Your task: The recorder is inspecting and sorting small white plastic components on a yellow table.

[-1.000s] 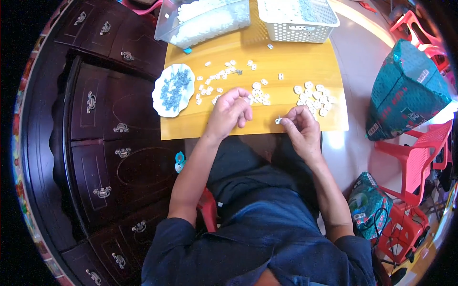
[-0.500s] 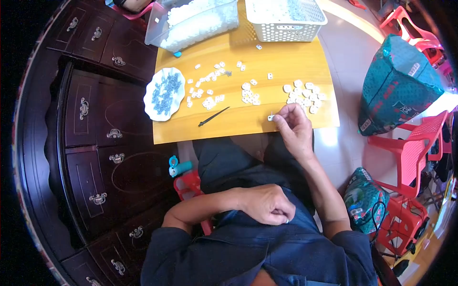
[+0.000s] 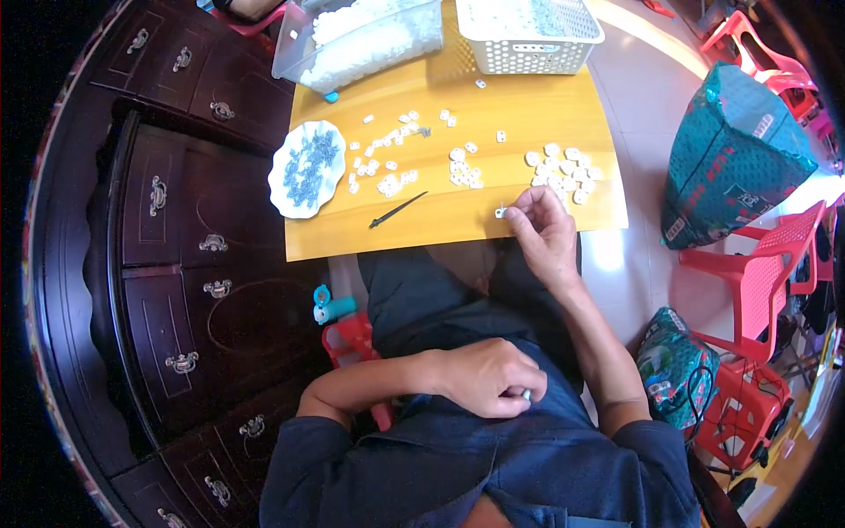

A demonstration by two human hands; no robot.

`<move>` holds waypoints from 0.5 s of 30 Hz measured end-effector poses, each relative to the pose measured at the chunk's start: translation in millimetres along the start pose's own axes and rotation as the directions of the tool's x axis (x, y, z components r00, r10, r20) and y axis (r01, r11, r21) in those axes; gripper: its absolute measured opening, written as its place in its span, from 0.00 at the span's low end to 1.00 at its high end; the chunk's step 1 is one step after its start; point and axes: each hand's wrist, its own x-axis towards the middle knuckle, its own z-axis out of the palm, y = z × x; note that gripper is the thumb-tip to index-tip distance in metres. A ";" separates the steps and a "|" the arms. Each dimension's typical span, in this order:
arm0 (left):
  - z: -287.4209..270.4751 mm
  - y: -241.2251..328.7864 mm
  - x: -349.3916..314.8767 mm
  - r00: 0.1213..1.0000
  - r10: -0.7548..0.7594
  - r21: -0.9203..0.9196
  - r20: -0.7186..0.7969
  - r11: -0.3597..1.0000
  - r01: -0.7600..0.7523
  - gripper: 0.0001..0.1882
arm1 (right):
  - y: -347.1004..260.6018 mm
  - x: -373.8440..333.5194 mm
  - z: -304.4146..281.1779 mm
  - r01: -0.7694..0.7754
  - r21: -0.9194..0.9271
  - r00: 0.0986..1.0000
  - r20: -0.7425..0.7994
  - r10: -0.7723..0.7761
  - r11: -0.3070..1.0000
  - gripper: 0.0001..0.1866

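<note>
Over the table's near edge, my right hand (image 3: 547,236) pinches a small white plastic piece with dark holes (image 3: 502,213) between thumb and fingertips. Something thin sticks up from that piece. My left hand (image 3: 493,378) is curled closed in front of my belly. A bit of a small white piece (image 3: 526,395) shows between its thumb and finger; its kind is too hidden to tell. Beyond my right hand lies a cluster of rounded white pieces (image 3: 570,167). A black pointed tool, like tweezers or a pick (image 3: 398,210), lies on the yellow table (image 3: 466,233) to the left.
A white scalloped plate (image 3: 278,176) with small grey-blue parts stands at the table's left. Loose white pieces (image 3: 462,167) are scattered mid-table. At the back are a clear bin (image 3: 352,53) and a white basket (image 3: 528,60), both full. Dark drawers stand left; green bags (image 3: 731,167) and red chairs right.
My left hand has turned slightly, so more of the white piece in its fingers shows. My right hand keeps its pinch nearly in place. The whole view has shifted a little.
</note>
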 end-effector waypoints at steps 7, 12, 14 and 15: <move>-34.7 -3.6 -18.0 0.863 -0.123 0.041 -0.490 0.986 0.164 0.08 | 1.8 -0.7 0.1 0.004 0.015 0.999 0.048 -0.005 1.000 0.06; -77.2 -26.0 -36.5 0.581 -0.063 0.053 -0.812 0.982 0.180 0.11 | 0.4 -3.1 -0.2 0.009 0.005 0.991 0.132 -0.010 1.000 0.06; -87.1 -35.7 -43.2 0.503 -0.159 -0.039 -0.849 0.970 0.241 0.13 | -3.8 -3.4 -0.9 0.018 -0.024 0.981 0.195 -0.013 1.000 0.06; -88.9 -39.5 -44.6 0.460 -0.221 -0.118 -0.860 0.963 0.241 0.13 | -3.5 -3.5 -0.2 0.013 -0.023 0.980 0.198 -0.008 1.000 0.06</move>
